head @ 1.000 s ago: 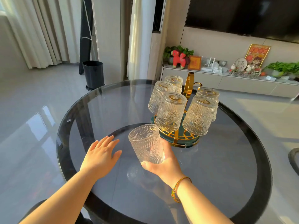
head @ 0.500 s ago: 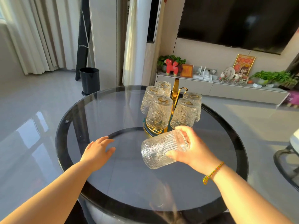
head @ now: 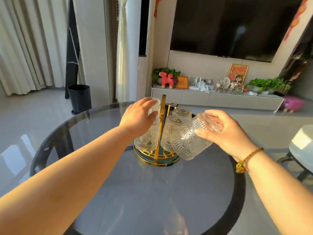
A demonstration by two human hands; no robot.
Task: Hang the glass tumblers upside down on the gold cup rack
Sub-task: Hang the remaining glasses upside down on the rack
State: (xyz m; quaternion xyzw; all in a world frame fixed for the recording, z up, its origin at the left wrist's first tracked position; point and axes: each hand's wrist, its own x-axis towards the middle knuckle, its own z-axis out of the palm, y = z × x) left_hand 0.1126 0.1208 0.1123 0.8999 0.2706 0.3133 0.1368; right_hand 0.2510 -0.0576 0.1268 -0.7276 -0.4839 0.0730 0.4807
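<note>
The gold cup rack (head: 158,159) stands on the round glass table (head: 105,184), past its centre. Several embossed glass tumblers hang on it upside down. My right hand (head: 225,133) grips one more tumbler (head: 191,141), tilted mouth-down to the lower left, just right of the rack and touching or nearly touching a hung tumbler (head: 171,131). My left hand (head: 138,117) rests on top of the left-side hung tumblers (head: 147,138), fingers curved over the far one. Whether it grips that glass I cannot tell.
A black bin (head: 79,98) stands on the floor beyond the table at the left. A low cabinet (head: 216,100) with plants and ornaments runs along the back wall under a dark screen. A chair or stool (head: 299,146) sits at the right edge.
My right hand has carried the tumbler up and rightwards beside the rack, turning it further mouth-down. My left hand left the table top and reached onto the left-side hung tumblers.
</note>
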